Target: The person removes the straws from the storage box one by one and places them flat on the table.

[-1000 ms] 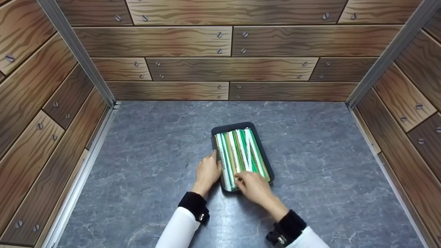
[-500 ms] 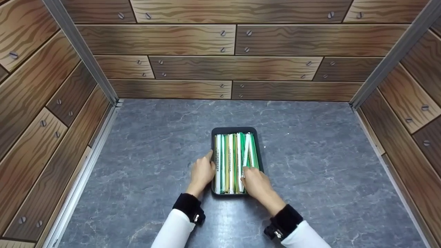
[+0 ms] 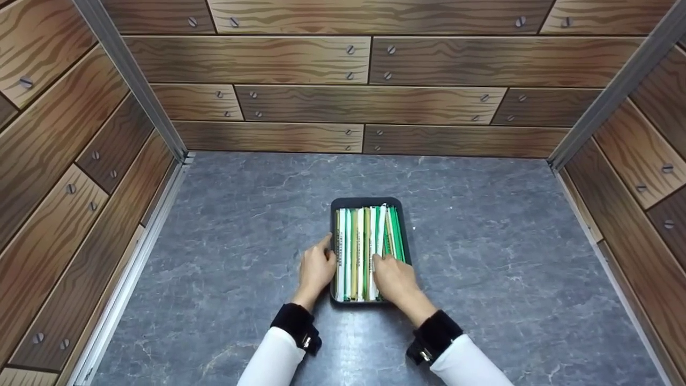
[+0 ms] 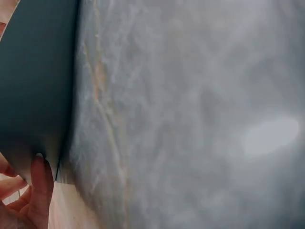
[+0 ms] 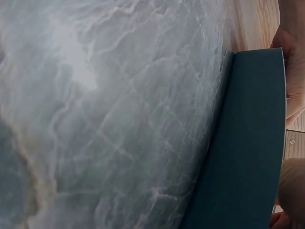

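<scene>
A dark, rounded rectangular tray [image 3: 367,202] rests on the floor surface, filled with long, thin wrapped packets [image 3: 352,241]. They lie side by side in white, green and gold, with small dark print on some; I cannot tell their contents. At the tray's left side, my left hand [image 3: 316,266] grips the wall, and in the left wrist view one of its fingertips [image 4: 39,160] presses the outer face. Over the near right part, my right hand [image 3: 397,279] has curled fingers on a white packet [image 3: 381,236]. That hand covers the near ends of the right-hand packets.
Grey marbled flooring [image 3: 257,214] surrounds the tray. Wood-pattern panels form a back wall [image 3: 300,102], a left wall [image 3: 80,187] and a right wall [image 3: 627,182], with metal posts at the corners.
The tray has turned from slanted to straight, its near end swinging left. My right hand has shifted among the packets, and the leaning white packet now lies closer in line with the others.
</scene>
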Available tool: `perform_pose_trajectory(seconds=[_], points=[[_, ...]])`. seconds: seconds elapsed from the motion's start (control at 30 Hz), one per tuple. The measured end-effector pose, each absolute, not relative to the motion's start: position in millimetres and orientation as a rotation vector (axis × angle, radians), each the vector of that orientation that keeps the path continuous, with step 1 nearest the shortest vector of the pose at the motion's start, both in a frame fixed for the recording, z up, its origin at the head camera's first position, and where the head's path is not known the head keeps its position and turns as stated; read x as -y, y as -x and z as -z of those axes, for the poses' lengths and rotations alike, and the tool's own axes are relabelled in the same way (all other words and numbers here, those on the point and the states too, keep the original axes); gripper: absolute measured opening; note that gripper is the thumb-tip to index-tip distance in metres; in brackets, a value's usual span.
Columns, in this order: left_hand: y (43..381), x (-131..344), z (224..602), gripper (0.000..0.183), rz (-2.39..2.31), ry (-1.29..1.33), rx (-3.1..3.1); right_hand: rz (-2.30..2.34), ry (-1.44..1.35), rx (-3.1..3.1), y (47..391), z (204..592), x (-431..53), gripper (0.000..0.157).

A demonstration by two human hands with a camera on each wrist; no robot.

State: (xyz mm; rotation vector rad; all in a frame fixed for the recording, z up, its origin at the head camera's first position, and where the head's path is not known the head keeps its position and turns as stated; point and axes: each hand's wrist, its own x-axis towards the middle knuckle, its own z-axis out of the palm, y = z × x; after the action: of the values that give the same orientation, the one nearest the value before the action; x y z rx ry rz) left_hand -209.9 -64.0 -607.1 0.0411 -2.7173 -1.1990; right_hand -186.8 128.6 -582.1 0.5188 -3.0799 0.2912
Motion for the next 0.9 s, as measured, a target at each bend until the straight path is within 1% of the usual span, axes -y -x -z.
perform_pose_trajectory(seconds=[0.17,0.5,0.7,0.9], points=[[210,67,606,0.049,1.207,-0.011,2.720,-0.333,-0.539,3.099,187,583,-131,0.032],[210,68,604,0.051,1.272,-0.030,2.775,-0.507,-0.440,3.065,186,578,-136,0.038],[210,69,606,0.052,1.330,-0.039,2.743,-0.639,-0.422,3.022,185,575,-140,0.037],[212,71,608,0.051,1.427,-0.043,2.694,-0.747,-0.409,2.997,183,576,-146,0.027]])
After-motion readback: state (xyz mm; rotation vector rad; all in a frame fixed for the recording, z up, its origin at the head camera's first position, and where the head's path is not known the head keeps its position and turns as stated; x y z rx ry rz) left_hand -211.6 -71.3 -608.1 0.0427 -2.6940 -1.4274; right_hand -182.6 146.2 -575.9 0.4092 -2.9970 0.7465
